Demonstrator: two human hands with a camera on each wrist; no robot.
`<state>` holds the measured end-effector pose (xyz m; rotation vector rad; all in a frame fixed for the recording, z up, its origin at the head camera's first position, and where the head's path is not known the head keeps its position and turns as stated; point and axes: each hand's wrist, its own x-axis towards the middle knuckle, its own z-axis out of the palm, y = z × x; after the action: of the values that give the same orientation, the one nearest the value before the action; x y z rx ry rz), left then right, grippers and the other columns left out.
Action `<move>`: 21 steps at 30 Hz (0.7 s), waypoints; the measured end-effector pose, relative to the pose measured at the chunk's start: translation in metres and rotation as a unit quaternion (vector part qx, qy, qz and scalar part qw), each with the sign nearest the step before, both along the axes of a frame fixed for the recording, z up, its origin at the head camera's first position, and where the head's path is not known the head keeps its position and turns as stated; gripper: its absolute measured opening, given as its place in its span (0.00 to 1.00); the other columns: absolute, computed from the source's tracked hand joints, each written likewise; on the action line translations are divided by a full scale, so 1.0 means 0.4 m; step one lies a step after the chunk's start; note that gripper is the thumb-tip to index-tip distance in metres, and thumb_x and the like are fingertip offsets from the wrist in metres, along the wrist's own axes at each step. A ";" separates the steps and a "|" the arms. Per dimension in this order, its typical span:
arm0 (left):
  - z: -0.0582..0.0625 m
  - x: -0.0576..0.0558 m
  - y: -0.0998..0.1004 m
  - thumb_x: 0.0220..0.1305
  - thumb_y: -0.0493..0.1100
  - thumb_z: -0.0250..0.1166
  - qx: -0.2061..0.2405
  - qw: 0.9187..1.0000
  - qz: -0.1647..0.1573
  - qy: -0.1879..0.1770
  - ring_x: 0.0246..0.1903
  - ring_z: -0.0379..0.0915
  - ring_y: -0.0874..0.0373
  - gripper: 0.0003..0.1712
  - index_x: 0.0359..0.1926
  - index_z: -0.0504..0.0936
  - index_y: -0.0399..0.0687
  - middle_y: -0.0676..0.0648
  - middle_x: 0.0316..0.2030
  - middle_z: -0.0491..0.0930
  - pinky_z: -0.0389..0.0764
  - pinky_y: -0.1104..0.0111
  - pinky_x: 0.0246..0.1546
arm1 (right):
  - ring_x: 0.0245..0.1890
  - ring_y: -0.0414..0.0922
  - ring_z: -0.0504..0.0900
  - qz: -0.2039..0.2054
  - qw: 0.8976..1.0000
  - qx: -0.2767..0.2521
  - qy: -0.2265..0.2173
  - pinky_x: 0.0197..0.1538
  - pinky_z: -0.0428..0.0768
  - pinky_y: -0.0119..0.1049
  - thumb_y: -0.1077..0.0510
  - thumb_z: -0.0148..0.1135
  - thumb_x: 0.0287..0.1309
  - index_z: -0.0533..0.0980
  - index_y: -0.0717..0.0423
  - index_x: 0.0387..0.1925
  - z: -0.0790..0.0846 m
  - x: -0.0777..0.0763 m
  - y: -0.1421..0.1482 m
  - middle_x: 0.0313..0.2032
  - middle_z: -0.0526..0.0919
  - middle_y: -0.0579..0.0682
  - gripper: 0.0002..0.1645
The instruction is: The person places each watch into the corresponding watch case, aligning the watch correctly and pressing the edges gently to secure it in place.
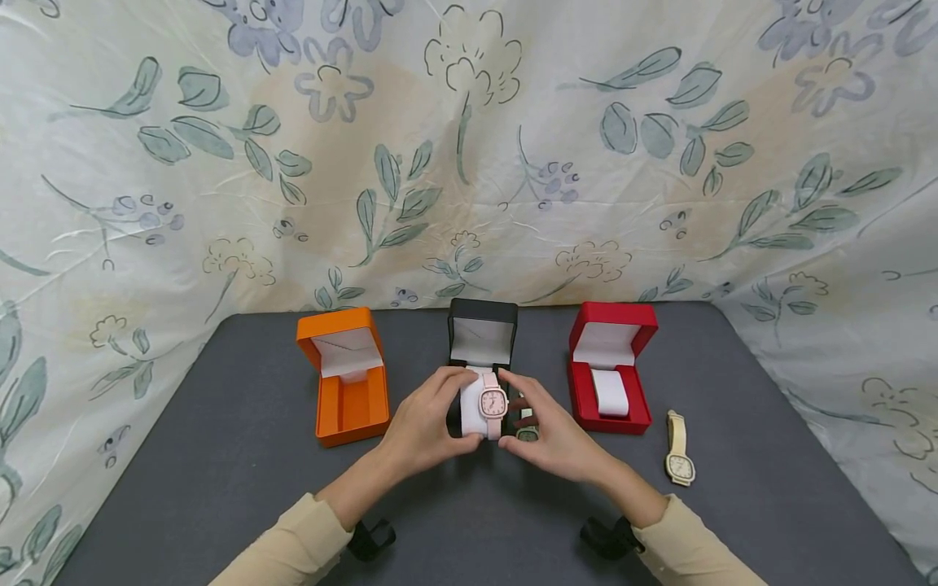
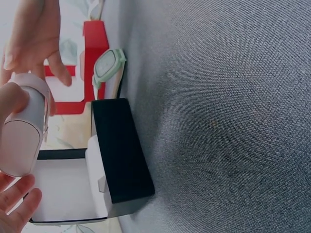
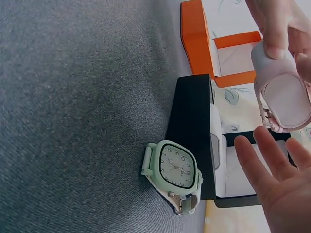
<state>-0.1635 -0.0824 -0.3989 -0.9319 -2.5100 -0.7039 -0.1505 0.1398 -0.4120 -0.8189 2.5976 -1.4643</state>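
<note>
My left hand grips a white watch cushion by its sides, thumb against fingers. A watch with a pink strap is wrapped round the cushion, its square face upward. My right hand is spread beside the cushion's right side, fingers extended, with the fingertips close to the pink strap. Below both hands stands a black watch box, lid raised, its front partly hidden by them in the head view. A mint-green watch lies on the table against the black box, partly behind my right hand in the head view.
To the left stands an opened orange box. On the right is an opened red box with a white cushion inside. A cream-strapped watch lies right of it. Floral cloth hangs behind the grey table.
</note>
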 end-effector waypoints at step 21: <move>0.007 0.004 0.005 0.39 0.53 0.74 0.023 0.999 -0.040 -0.007 0.47 0.70 0.61 0.41 0.56 0.71 0.48 0.51 0.53 0.71 0.76 0.67 0.48 | 0.47 0.39 0.73 0.020 0.999 0.012 0.041 0.46 0.79 0.43 0.54 0.71 0.46 0.53 0.34 0.68 0.013 -0.008 0.005 0.60 0.65 0.41 0.51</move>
<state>-0.1617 -0.0803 -0.3959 -1.0202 -2.4680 -0.7926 -0.1539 0.1417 -0.4067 -0.9423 2.6343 -1.4155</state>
